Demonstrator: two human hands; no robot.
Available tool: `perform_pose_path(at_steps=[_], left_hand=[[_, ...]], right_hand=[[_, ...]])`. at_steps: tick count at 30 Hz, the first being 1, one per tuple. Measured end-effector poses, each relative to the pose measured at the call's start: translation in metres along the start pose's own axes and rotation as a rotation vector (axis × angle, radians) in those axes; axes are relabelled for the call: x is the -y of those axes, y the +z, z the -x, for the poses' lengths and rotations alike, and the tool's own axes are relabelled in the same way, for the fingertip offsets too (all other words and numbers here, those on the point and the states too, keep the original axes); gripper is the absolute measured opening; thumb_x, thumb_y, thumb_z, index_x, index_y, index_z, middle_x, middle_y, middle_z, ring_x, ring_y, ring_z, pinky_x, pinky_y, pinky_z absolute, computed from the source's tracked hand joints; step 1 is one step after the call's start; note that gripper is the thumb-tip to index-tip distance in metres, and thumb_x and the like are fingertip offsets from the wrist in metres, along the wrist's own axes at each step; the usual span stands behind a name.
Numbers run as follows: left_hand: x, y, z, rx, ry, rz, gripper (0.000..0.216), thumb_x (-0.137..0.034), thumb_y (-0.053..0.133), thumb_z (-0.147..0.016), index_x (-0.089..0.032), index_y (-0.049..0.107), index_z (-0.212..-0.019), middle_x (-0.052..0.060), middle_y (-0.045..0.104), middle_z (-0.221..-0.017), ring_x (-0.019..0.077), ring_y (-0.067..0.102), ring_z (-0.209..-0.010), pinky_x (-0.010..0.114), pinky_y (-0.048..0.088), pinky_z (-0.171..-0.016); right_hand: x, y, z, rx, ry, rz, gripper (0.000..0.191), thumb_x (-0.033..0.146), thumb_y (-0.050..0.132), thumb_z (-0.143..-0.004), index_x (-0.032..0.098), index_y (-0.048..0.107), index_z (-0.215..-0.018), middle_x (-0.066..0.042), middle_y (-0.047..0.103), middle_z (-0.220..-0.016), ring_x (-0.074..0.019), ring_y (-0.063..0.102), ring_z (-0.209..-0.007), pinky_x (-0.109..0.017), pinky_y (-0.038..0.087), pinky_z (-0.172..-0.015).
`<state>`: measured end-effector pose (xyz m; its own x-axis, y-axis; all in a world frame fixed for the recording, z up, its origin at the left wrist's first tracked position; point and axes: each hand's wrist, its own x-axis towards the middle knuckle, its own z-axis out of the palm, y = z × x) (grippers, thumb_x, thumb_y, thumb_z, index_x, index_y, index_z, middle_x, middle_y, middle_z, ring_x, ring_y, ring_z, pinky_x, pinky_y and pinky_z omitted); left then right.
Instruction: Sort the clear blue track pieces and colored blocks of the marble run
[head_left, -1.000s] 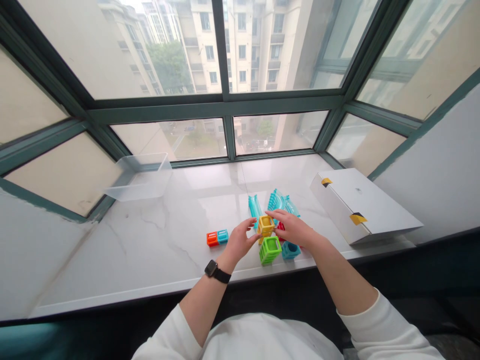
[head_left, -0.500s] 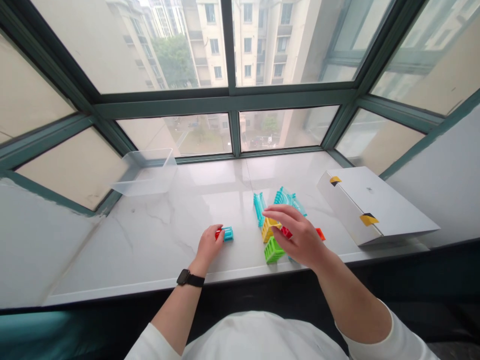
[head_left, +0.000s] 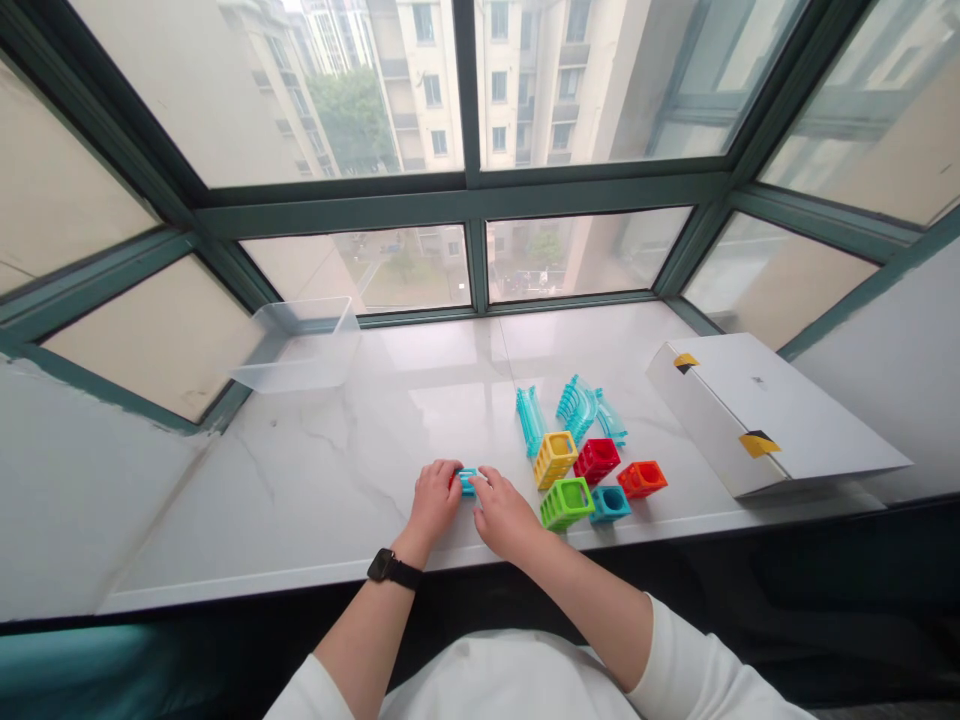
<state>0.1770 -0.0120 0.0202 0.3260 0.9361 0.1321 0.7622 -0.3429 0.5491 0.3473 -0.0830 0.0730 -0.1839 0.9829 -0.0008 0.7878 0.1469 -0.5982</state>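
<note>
My left hand (head_left: 436,500), with a black watch on its wrist, is closed round a small toy block piece (head_left: 468,482) on the sill. That piece is light blue with a bit of red at its left end, mostly covered by my fingers. My right hand (head_left: 504,512) has its fingertips on the blue end, thumb and fingers bent round it. Close on the right stand hollow cube blocks: a green one (head_left: 567,503), a yellow one (head_left: 555,459), a red one (head_left: 597,459), a blue one (head_left: 610,503) and an orange one (head_left: 642,478).
Behind the cubes lie a straight clear-blue track piece (head_left: 530,420) and curved clear-blue track pieces (head_left: 577,407). A clear plastic bin (head_left: 300,375) stands at the back left. A white box (head_left: 787,410) with yellow-black tabs is at the right, before the windows.
My right hand has come left from above the cubes to the blue end of the piece, uncovering the cubes. My left hand keeps its hold. The view has shifted slightly.
</note>
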Motion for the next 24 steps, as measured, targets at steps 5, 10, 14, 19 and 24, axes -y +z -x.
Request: perform_pose_path(at_steps=[5, 10, 14, 19, 24], left_hand=[[-0.002, -0.001, -0.001, 0.011, -0.001, -0.004, 0.024, -0.023, 0.048, -0.098, -0.023, 0.066, -0.114, 0.008, 0.069, -0.114, 0.0265, 0.061, -0.109, 0.043, 0.047, -0.101], [-0.003, -0.004, 0.0, 0.038, -0.016, -0.053, 0.025, -0.023, 0.047, -0.099, -0.024, 0.066, -0.116, 0.008, 0.069, -0.117, 0.0278, 0.06, -0.111, 0.043, 0.046, -0.097], [-0.005, -0.006, 0.0, 0.048, -0.02, -0.072, 0.025, -0.024, 0.047, -0.1, -0.023, 0.065, -0.115, 0.008, 0.07, -0.116, 0.028, 0.06, -0.11, 0.043, 0.046, -0.096], [-0.009, -0.004, -0.001, 0.018, -0.046, -0.101, 0.024, -0.029, 0.048, -0.101, -0.023, 0.066, -0.116, 0.009, 0.07, -0.114, 0.0293, 0.06, -0.11, 0.044, 0.046, -0.097], [-0.01, -0.002, 0.0, -0.018, -0.063, -0.073, 0.038, -0.039, 0.036, -0.108, -0.022, 0.069, -0.114, 0.011, 0.071, -0.116, 0.0304, 0.06, -0.111, 0.047, 0.046, -0.098]], right_hand=[[-0.016, 0.03, -0.016, -0.018, 0.013, -0.022, 0.067, 0.016, 0.063, -0.091, 0.015, 0.043, -0.155, -0.019, 0.049, -0.155, -0.0298, 0.051, -0.141, -0.046, 0.044, -0.118], [-0.02, 0.043, -0.024, -0.067, 0.061, -0.031, 0.058, 0.012, 0.057, -0.093, 0.014, 0.047, -0.15, -0.017, 0.057, -0.141, -0.0275, 0.057, -0.13, -0.042, 0.046, -0.115], [-0.018, 0.039, -0.026, -0.065, 0.085, -0.045, 0.049, 0.009, 0.055, -0.093, 0.015, 0.051, -0.142, -0.015, 0.058, -0.134, -0.0259, 0.06, -0.121, -0.04, 0.048, -0.11], [-0.013, 0.035, -0.023, -0.054, 0.156, -0.045, 0.04, 0.011, 0.062, -0.091, 0.015, 0.052, -0.129, -0.015, 0.056, -0.126, -0.0266, 0.063, -0.111, -0.042, 0.052, -0.102], [-0.002, 0.025, -0.012, -0.181, 0.215, -0.077, 0.039, 0.011, 0.061, -0.09, 0.02, 0.048, -0.126, -0.014, 0.054, -0.124, -0.0257, 0.065, -0.104, -0.043, 0.057, -0.095]])
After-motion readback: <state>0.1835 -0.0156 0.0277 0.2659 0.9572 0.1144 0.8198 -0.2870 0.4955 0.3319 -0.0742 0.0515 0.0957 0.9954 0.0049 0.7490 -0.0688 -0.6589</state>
